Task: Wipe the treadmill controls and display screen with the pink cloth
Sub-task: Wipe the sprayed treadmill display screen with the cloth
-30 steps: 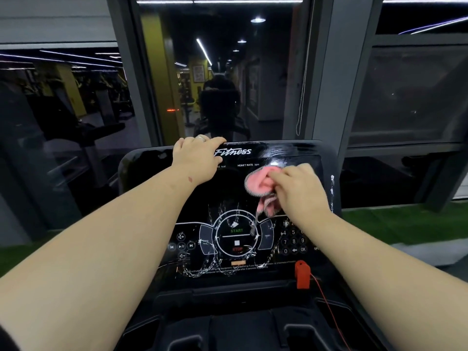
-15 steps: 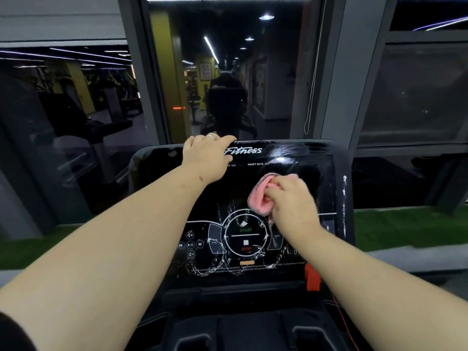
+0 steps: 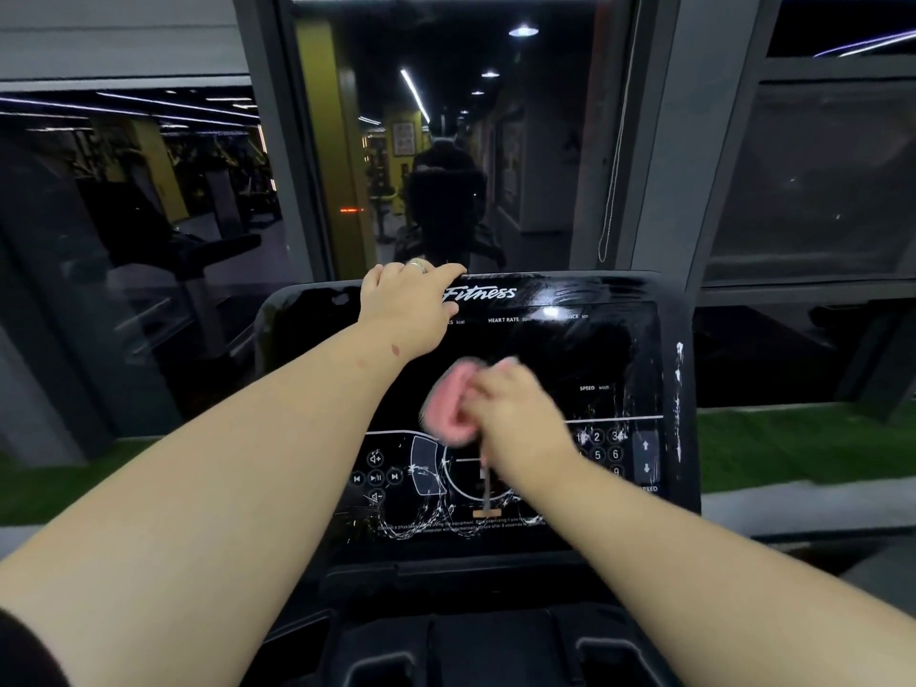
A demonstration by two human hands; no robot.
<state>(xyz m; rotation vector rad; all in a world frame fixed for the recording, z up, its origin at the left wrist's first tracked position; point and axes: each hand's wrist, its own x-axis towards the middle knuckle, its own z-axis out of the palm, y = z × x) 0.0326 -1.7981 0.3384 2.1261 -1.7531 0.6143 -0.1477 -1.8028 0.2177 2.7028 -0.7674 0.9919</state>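
Note:
The black treadmill console (image 3: 639,334) fills the middle of the head view, with a dark display screen above and printed controls (image 3: 396,476) below. My right hand (image 3: 515,419) grips the bunched pink cloth (image 3: 448,406) and presses it against the middle of the panel, just above the round start/stop dial; both are motion-blurred. A thin strand hangs from the cloth over the dial. My left hand (image 3: 409,307) lies over the console's top edge beside the "Fitness" logo, fingers curled on the rim, a ring on one finger.
A number keypad (image 3: 602,446) and speed arrows (image 3: 646,456) sit at the panel's right. Scratched white marks run along its right rim. Cup-holder recesses (image 3: 609,661) lie below. Dark windows and grey pillars (image 3: 659,141) stand behind; green turf (image 3: 793,443) flanks the machine.
My right hand has swept the pink cloth down and left, from the upper right of the screen toward the round dial. The left hand has stayed on the top edge.

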